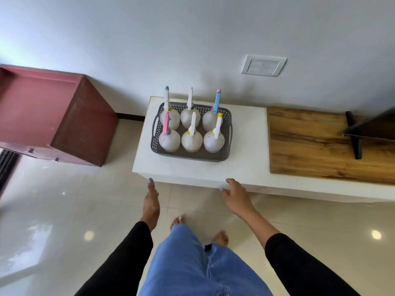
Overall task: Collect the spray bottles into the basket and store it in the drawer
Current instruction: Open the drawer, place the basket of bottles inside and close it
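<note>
Six spray bottles (191, 127) fill the basket (190, 155), likely top-heavy; take its side handles. Below it, left hand (152, 201) and right hand (236, 194) hang released, empty.

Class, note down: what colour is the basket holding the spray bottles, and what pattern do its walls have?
The basket is dark grey, its walls perforated with small holes; the head view shows it.
</note>
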